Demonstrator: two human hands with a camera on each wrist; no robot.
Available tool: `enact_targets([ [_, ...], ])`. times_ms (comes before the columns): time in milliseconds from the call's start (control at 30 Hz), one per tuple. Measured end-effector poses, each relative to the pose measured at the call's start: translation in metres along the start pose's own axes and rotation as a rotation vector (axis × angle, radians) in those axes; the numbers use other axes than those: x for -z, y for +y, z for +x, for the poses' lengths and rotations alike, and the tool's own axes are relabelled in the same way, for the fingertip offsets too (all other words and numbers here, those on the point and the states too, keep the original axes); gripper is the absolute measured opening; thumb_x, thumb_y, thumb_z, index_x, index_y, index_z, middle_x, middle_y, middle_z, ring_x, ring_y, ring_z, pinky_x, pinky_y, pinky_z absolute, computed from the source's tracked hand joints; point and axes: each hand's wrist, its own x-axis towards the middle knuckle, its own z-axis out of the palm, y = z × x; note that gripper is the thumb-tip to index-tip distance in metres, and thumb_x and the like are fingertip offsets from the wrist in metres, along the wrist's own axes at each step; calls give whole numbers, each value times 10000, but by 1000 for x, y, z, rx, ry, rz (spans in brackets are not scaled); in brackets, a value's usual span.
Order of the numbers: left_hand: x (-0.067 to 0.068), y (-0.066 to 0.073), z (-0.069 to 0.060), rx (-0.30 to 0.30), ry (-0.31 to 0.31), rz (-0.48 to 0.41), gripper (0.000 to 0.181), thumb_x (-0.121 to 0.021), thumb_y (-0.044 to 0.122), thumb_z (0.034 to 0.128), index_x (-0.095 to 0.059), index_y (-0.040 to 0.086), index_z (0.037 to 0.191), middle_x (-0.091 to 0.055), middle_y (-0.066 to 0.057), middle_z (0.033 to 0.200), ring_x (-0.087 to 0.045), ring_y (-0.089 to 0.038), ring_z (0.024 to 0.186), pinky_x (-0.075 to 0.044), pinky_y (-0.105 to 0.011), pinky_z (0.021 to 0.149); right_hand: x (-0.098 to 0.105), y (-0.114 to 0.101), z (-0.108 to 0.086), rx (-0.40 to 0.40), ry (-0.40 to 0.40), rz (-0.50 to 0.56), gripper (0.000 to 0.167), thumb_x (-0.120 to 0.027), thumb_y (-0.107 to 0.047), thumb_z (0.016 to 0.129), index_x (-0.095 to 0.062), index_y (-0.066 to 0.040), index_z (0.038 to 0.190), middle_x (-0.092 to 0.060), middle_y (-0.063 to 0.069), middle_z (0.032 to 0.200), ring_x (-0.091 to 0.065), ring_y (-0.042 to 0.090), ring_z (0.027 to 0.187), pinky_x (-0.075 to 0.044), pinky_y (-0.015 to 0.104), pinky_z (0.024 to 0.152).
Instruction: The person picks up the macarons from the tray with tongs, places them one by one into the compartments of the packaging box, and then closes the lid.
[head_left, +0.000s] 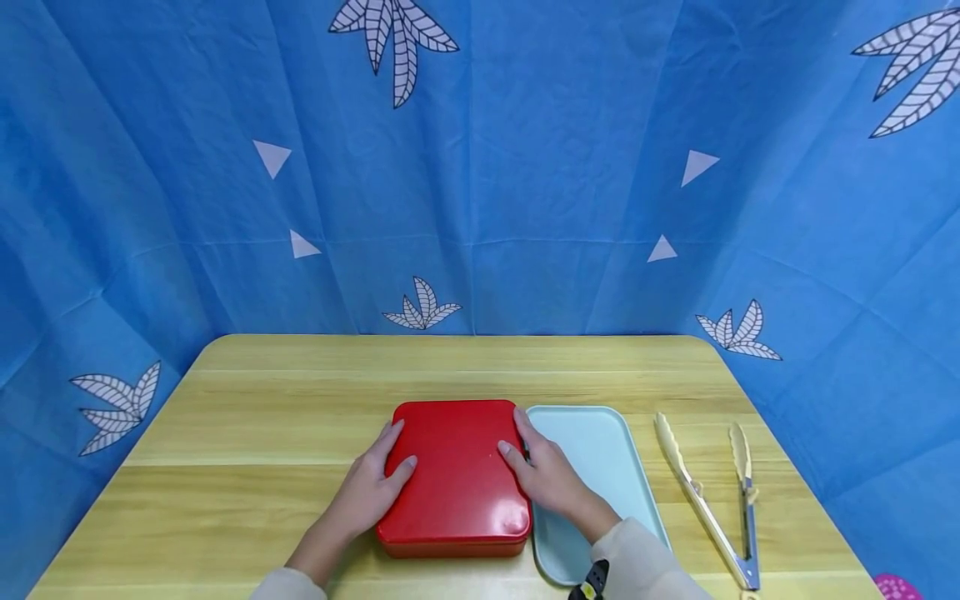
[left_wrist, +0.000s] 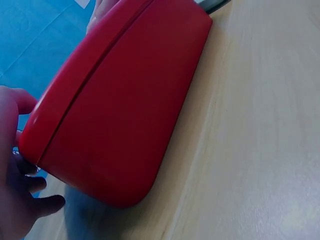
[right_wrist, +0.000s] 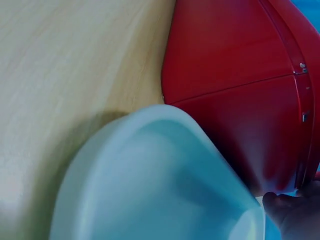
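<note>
A red square tin box (head_left: 459, 475) with rounded corners and its lid on sits near the front of the wooden table. My left hand (head_left: 369, 485) grips the lid's left side, thumb on top and fingers down along the edge. On the opposite side my right hand (head_left: 551, 477) holds the lid the same way. A dark seam between lid and body runs along the box (left_wrist: 130, 110) in the left wrist view. Small bare-metal spots mark the lid's edge in the right wrist view. What the box contains is hidden.
Right beside the box lies a pale blue tray (head_left: 622, 475), partly under my right forearm. Farther right, metal tongs (head_left: 701, 504) with cream tips lie spread on the table (head_left: 247, 433). A blue patterned curtain (head_left: 555, 167) hangs behind the table.
</note>
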Motion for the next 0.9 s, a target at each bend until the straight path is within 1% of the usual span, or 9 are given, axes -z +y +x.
enact_targets([
  [100, -1, 1, 0, 16, -15, 9, 683, -589, 282, 923, -261, 113, 1497, -216, -138, 1553, -216, -330, 1418, -330, -505, 1089, 0, -1, 1, 6, -1, -22, 713, -537, -362, 944, -227, -20, 1486, -326, 129, 1511, -328, 313, 1374, -365, 457, 1074],
  [133, -1, 1, 1, 23, -20, 11, 695, -595, 287, 918, -254, 121, 1500, -209, -132, 1556, -211, -328, 1420, -336, -507, 1085, 1, -2, 1, 8, -2, -33, 713, -536, -364, 944, -231, -13, 1484, -364, 140, 1488, -362, 318, 1353, -384, 460, 1060],
  [267, -1, 2, 0, 36, -34, 21, 755, -627, 309, 892, -229, 134, 1509, -190, -126, 1562, -210, -344, 1416, -393, -521, 1038, 2, -3, 1, -9, -10, -63, 723, -542, -382, 936, -237, -29, 1488, -518, 142, 1352, -485, 308, 1253, -445, 456, 1007],
  [367, -2, 2, 0, 37, -41, 34, 794, -642, 332, 877, -209, 140, 1514, -173, -124, 1566, -209, -353, 1413, -426, -530, 1003, 1, -3, 1, -9, -6, -90, 706, -530, -383, 942, -251, -26, 1484, -575, 141, 1268, -522, 307, 1210, -463, 450, 988],
  [567, -5, 1, -1, 37, -63, 34, 802, -605, 360, 900, -147, 157, 1526, -107, -115, 1580, -159, -352, 1426, -367, -559, 1044, 1, -1, 3, 2, 5, -120, 678, -515, -366, 954, -267, -7, 1473, -585, 155, 1252, -524, 319, 1209, -457, 450, 994],
  [600, -5, 1, -1, 40, -67, 30, 803, -601, 361, 902, -139, 161, 1527, -97, -112, 1582, -153, -350, 1427, -365, -560, 1045, 0, 0, 3, 5, 5, -126, 679, -514, -368, 954, -268, -4, 1473, -574, 159, 1273, -518, 322, 1216, -455, 451, 996],
  [767, -5, 2, -1, 41, -75, 27, 838, -622, 364, 885, -126, 159, 1529, -87, -109, 1581, -159, -353, 1421, -438, -543, 984, 1, 0, 3, 13, 1, -145, 693, -527, -368, 948, -265, 3, 1471, -538, 166, 1328, -503, 326, 1234, -450, 450, 1000],
  [833, -5, 2, -1, 41, -77, 25, 845, -627, 359, 883, -120, 158, 1529, -83, -112, 1581, -158, -356, 1420, -445, -541, 977, 2, -1, 3, 14, -3, -150, 697, -532, -363, 946, -261, 6, 1471, -523, 166, 1347, -497, 325, 1242, -448, 447, 1003],
  [900, -5, 3, -2, 46, -80, 27, 840, -619, 355, 889, -113, 156, 1529, -76, -114, 1582, -150, -355, 1423, -425, -546, 998, 2, -2, 3, 16, -11, -156, 699, -537, -357, 945, -259, 10, 1471, -519, 166, 1353, -495, 324, 1245, -449, 445, 1002],
])
